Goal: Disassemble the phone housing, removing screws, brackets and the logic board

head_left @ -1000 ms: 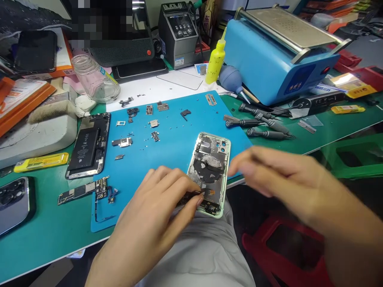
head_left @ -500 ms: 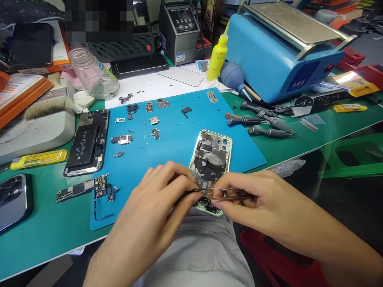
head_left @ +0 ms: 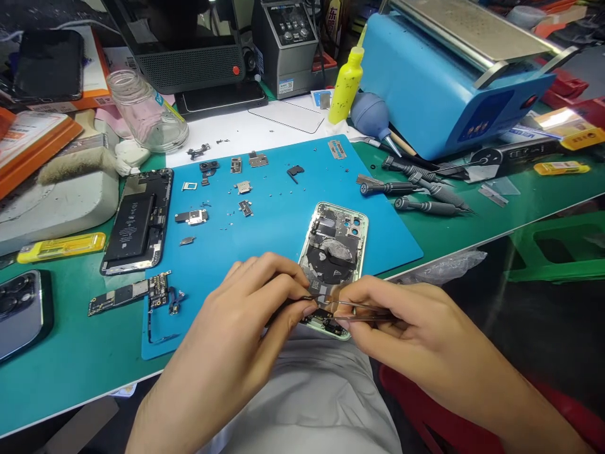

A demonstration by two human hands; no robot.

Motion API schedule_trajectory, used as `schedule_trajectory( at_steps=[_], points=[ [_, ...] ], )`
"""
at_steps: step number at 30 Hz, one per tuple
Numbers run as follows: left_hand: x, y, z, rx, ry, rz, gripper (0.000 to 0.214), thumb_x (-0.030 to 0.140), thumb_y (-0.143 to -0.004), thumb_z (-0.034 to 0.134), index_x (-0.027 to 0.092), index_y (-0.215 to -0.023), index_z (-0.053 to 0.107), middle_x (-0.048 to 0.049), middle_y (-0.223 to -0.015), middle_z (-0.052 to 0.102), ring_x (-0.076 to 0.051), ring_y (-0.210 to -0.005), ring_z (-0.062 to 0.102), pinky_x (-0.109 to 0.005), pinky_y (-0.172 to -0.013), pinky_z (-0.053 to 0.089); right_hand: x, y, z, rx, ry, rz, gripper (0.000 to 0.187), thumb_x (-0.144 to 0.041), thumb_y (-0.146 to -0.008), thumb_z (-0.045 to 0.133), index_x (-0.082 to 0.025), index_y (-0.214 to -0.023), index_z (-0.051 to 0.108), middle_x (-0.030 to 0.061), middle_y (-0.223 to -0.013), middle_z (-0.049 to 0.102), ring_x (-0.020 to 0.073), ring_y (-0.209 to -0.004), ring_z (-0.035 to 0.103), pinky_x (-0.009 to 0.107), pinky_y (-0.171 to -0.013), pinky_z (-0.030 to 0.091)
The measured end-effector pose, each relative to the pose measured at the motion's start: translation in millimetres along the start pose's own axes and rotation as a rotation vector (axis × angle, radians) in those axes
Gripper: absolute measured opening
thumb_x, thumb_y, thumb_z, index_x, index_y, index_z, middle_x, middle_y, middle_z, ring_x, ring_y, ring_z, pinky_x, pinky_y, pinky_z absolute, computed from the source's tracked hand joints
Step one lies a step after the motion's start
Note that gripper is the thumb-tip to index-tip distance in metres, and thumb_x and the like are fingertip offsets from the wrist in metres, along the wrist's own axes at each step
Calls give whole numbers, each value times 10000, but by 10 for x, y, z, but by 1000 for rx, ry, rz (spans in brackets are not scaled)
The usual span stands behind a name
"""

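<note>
A stripped phone housing (head_left: pixel 333 255) with a pale green frame lies tilted at the front edge of the blue mat, its inner side up. Over its lower left edge, my left hand (head_left: pixel 250 315) pinches a small dark piece between thumb and forefinger; its kind is hard to make out. From the other side my right hand (head_left: pixel 401 321) is closed around metal tweezers (head_left: pixel 366 313). The tweezers' two tips are apart and point left, over the lower end of the housing near my left fingertips. My fingers cover part of that end.
Small phone parts and screws lie scattered on the blue mat (head_left: pixel 217 246). An opened phone (head_left: pixel 130 224) and a logic board (head_left: pixel 125 296) lie to the left. Several screwdrivers (head_left: pixel 428 206), a blower bulb (head_left: pixel 371 116) and a blue heating machine (head_left: pixel 439 88) stand or lie to the right.
The view has shifted slightly. Both hands stay at the lower end of the housing, with the tweezers still in my right hand; their tips have moved only a little.
</note>
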State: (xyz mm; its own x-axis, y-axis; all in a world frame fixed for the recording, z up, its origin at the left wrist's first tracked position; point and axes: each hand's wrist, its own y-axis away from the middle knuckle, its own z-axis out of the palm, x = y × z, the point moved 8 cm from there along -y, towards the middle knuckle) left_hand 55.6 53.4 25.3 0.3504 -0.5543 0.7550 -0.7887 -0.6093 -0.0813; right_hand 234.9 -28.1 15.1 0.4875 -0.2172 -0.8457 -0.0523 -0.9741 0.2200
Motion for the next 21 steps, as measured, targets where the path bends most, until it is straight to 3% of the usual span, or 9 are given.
schedule_trajectory(
  at_steps=[7, 13, 21],
  points=[
    [-6, -11, 18, 7, 1, -6, 188, 294, -1258, 536, 314, -1112, 653, 56, -1291, 708, -146, -1144, 663, -342, -963, 491, -6, 38, 13, 72, -16, -78, 103, -232, -1001, 704, -264, -979, 799, -26, -880, 841, 141, -701, 761, 216, -616, 547],
    [-20, 17, 12, 12, 1, -15, 195, 284, -1254, 545, 305, -1099, 661, 46, -1296, 711, -152, -1146, 675, -365, -981, 474, 25, 25, 42, 68, -43, -6, 108, -291, -1007, 699, -258, -974, 797, -8, -916, 858, 154, -765, 798, 205, -606, 527],
    [-10, -23, 23, 32, -10, -14, 178, 266, -1243, 562, 298, -1109, 674, 42, -1272, 716, -154, -1120, 676, -366, -971, 460, 32, 30, 58, 80, -87, 33, 112, -315, -1028, 707, -260, -961, 778, -43, -796, 767, 102, -677, 646, 170, -569, 451]
  ],
)
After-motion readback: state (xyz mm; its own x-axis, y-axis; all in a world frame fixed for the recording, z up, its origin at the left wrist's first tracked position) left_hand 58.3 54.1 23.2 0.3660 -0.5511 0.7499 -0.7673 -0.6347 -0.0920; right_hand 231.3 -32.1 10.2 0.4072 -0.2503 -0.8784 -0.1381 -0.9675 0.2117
